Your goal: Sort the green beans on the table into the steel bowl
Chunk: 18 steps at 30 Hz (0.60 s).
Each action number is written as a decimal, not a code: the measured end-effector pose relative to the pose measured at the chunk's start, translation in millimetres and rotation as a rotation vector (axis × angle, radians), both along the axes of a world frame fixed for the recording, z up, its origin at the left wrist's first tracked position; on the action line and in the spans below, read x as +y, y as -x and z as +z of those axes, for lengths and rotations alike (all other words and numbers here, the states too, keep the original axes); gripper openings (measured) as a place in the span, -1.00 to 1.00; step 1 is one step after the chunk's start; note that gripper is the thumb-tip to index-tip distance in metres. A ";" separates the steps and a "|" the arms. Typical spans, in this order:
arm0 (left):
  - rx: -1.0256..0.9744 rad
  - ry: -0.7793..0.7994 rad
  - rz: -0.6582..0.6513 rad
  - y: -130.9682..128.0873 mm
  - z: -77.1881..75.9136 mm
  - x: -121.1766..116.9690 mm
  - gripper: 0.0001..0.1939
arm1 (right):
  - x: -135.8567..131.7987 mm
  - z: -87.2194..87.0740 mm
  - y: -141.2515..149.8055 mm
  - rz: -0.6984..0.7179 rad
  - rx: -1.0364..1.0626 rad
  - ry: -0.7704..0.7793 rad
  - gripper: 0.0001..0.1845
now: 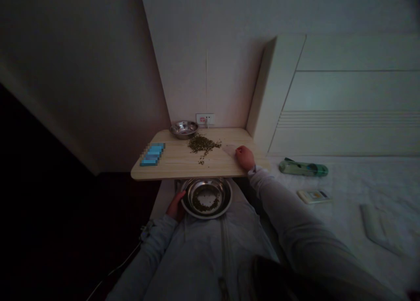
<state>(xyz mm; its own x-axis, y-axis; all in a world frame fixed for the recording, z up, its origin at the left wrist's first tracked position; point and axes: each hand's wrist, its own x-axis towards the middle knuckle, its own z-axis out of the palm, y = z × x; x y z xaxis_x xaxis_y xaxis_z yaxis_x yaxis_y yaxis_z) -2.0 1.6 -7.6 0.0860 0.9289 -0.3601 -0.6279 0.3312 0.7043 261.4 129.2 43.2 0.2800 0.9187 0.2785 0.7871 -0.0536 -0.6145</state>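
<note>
The metal bowl (207,197) sits over the person's lap, just below the near edge of the wooden counter (177,164), with a loose ring of small dark seeds (215,204) around its bottom. The left hand (176,207) has it by the left side, thumb at the rim and the other fingers mostly out of sight, so how far they reach underneath I cannot tell. The bowl should be light and stiff, its polished wall rather slippery; the rim looks the best place to grip, with support beneath, since a tilt would probably send the seeds sliding. The right hand (245,158) is over the right part of the counter, fingers drawn in narrow on what looks like a thin clear sheet (229,149), pointing toward the seed pile (201,143). That sheet is likely very light and bendy, best pinched near one edge; its exact shape is too faint to make out. The piled seeds look dry and hard, near weightless singly and apt to scatter, so they would suit a sweep better than a squeeze.
</note>
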 end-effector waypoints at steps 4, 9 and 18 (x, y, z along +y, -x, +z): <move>-0.018 0.002 -0.030 0.5 0.2 -0.8 -0.86 | 5.1 4.9 -7.7 -0.021 0.059 0.001 -0.77; -0.001 -0.006 0.002 0.1 2.9 -2.6 -0.87 | -3.8 8.5 -14.8 0.109 0.094 -0.056 -0.76; -0.026 -0.049 -0.004 -2.4 4.5 -2.7 -0.81 | -34.2 9.6 -34.8 0.247 -0.194 -0.071 -0.77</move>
<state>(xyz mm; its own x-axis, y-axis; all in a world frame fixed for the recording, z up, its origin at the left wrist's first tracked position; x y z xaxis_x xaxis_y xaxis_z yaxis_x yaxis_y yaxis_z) 0.4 -1.1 -3.0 0.0987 0.9451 -0.3116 -0.6449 0.2992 0.7033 296.2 95.0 52.8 -0.0138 0.9287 0.3705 0.8737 0.1915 -0.4472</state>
